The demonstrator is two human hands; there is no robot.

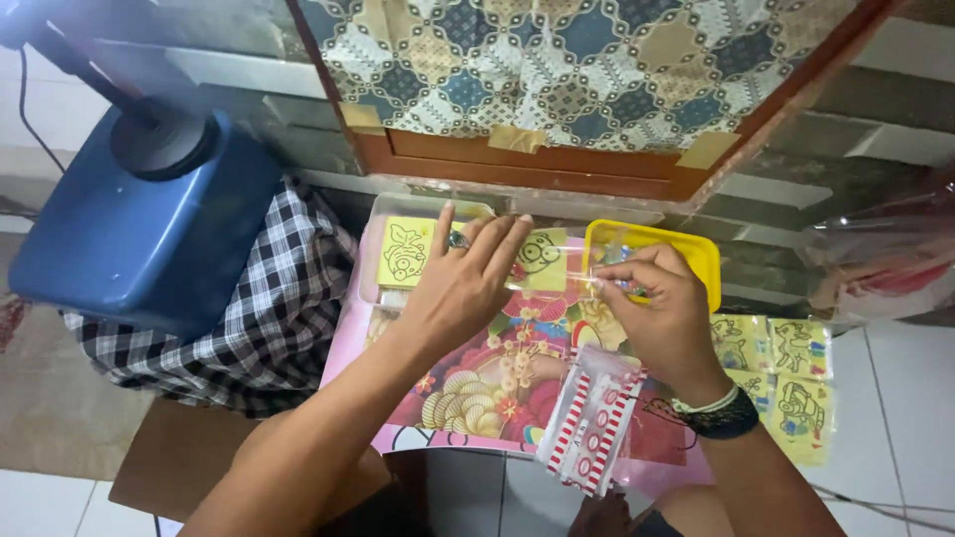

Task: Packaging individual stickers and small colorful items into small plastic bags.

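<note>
L hand (460,283) flat on yellow card (542,261); R hand (662,308) pinching its clear sleeve (587,270).

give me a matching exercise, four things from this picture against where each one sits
Things:
1. yellow tray
2. blue base
3. checked cloth
4. striped packet

Places:
a. far left, under a dark pole
b. beyond the right hand
c. between the blue base and the pink board
d. near edge of the board, below the right hand

Pairs: 1-b, 2-a, 3-c, 4-d
</note>
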